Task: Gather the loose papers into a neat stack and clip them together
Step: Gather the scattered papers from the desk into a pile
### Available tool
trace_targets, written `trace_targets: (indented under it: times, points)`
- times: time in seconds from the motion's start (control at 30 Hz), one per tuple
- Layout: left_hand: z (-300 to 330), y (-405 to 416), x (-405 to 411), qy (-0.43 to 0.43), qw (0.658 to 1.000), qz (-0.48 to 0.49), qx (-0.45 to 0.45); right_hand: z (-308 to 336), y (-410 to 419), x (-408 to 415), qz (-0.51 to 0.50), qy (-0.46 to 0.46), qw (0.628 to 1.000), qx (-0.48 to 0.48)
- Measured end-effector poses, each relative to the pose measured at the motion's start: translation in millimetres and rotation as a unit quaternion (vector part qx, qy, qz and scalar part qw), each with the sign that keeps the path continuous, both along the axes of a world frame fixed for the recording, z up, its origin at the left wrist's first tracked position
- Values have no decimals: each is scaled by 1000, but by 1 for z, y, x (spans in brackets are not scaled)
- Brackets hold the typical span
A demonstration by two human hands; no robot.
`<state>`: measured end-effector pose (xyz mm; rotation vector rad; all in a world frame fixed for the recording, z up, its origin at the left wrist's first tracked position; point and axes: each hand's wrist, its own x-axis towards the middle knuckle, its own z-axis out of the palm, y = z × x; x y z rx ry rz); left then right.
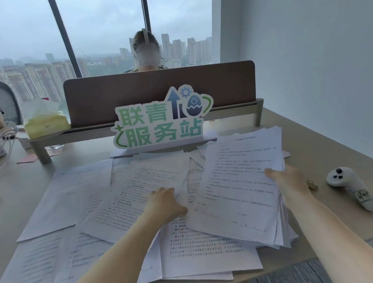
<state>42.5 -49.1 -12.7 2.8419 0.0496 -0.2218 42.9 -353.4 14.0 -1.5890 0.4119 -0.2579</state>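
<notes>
Several loose printed sheets lie spread and overlapping across the desk. My right hand grips the right edge of a gathered stack of papers, thumb on top, with the stack tilted slightly above the others. My left hand rests with curled fingers on a loose sheet in the middle, at its right edge. A small metal binder clip lies on the desk just right of my right hand.
A white handheld controller lies at the right. A green-lettered sign stands behind the papers before a brown divider. A tissue pack and cables sit at the left. A person sits beyond the divider.
</notes>
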Motion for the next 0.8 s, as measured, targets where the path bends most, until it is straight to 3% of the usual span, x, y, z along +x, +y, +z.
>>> trace_targets:
  times: [0.1, 0.43, 0.63, 0.8]
  points:
    - [-3, -4, 2, 42, 999, 3, 12, -4, -1, 2, 1, 7, 1000, 2]
    - [1, -7, 14, 62, 995, 6, 72, -11, 3, -3, 18, 22, 999, 25]
    - [-6, 1, 14, -35, 993, 15, 116, -12, 5, -10, 28, 24, 999, 31]
    - [1, 14, 12, -123, 990, 60, 44, -10, 5, -15, 41, 22, 998, 33]
